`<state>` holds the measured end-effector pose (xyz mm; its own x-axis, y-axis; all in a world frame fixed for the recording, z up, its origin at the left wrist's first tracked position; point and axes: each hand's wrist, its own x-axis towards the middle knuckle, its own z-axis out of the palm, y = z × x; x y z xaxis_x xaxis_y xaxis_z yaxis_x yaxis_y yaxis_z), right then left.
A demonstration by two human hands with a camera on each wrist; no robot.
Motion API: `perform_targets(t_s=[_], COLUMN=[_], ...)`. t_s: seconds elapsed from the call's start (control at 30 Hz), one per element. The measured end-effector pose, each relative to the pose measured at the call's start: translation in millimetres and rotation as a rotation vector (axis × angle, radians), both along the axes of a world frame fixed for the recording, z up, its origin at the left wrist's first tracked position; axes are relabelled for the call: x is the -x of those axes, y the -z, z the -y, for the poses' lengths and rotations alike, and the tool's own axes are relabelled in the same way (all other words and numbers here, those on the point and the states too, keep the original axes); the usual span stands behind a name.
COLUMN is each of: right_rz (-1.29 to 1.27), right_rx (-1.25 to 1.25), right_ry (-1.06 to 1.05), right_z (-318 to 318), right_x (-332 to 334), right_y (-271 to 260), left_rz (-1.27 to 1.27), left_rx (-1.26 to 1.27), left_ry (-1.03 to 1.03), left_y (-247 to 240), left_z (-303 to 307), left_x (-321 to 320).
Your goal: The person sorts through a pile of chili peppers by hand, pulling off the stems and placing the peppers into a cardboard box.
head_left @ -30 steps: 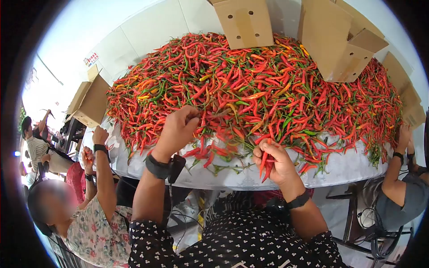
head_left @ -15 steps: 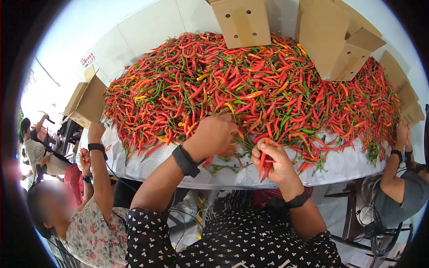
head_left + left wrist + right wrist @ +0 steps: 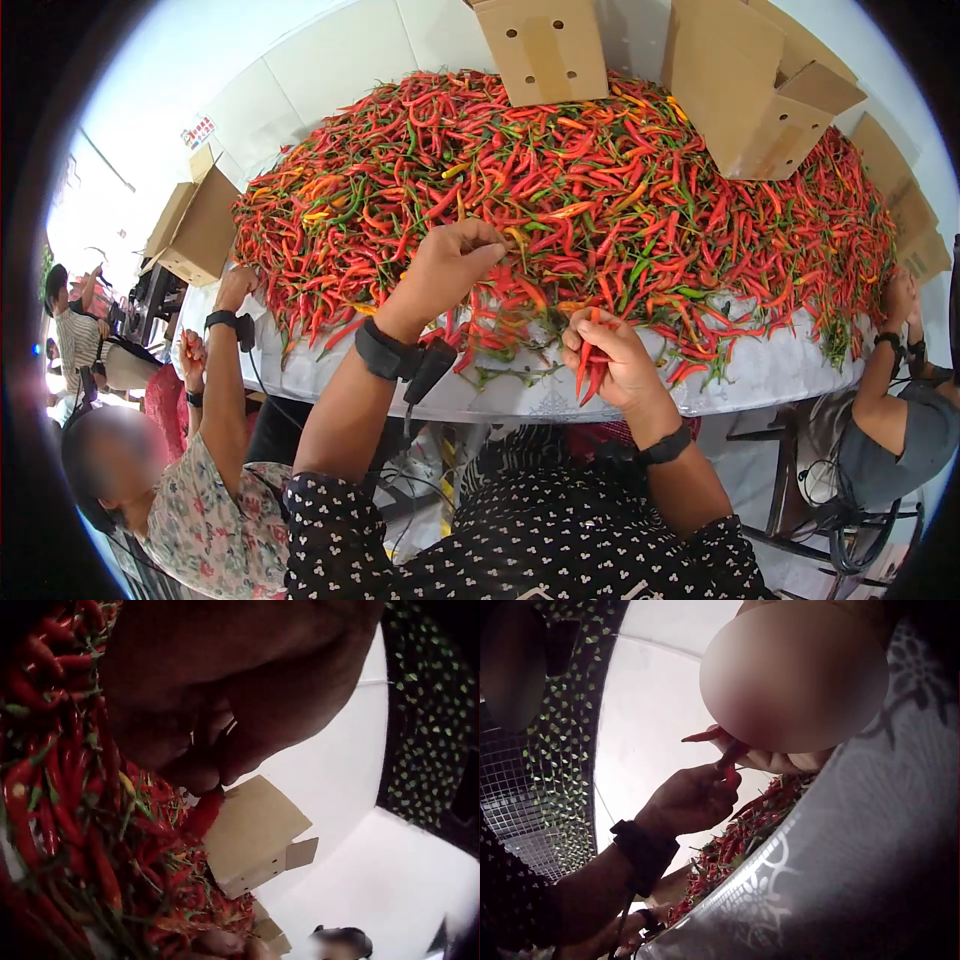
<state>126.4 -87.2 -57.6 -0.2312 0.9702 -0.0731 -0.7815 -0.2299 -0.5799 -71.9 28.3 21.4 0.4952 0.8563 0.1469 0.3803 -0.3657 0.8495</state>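
A large heap of red chili peppers, mixed with some green and yellow ones, covers the table in the head view. My left hand is over the near side of the heap. In the left wrist view its thumb and fingers pinch a red chili pepper at its upper end. To the right, my right hand grips a few red chili peppers, their tips pointing down toward the table edge. A blurred patch hides most of the right hand in the right wrist view, though one chili tip sticks out.
Cardboard boxes stand on the heap's far side, and another box is at the left. Loose stems lie on the white tablecloth in front. People sit at both sides, their hands near the heap.
My left hand went right, close to the right hand, then back up and left over the heap. The right hand stayed in place with its chili peppers. The left neighbour's hand shifted toward the heap.
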Motion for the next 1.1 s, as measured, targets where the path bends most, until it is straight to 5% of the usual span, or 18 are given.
perform_targets(t_s=[0.07,0.27,0.47,0.67,0.8,1.1], right_rz=[0.021,0.128,0.128,0.068,0.057,0.071], right_rx=[0.001,-0.011,-0.023,-0.040,-0.010,-0.024], right_ry=[0.002,0.017,-0.012,-0.022,-0.006,-0.025], right_z=[0,2,3,3,1,2], right_x=[0,2,-1,-2,1,-2], right_y=[-1,-7,-7,-4,-2,-2], left_rz=[0.189,0.251,0.189,-0.339,-0.418,-0.801], left_rx=[0.309,0.525,0.406,-0.236,-0.528,-0.488], left_ry=[0.035,0.177,0.179,-0.011,-0.148,0.038], left_y=[-5,-2,8,-19,-4,20], left_z=[3,28,41,25,21,31], left_x=[-3,-23,-33,14,26,-13])
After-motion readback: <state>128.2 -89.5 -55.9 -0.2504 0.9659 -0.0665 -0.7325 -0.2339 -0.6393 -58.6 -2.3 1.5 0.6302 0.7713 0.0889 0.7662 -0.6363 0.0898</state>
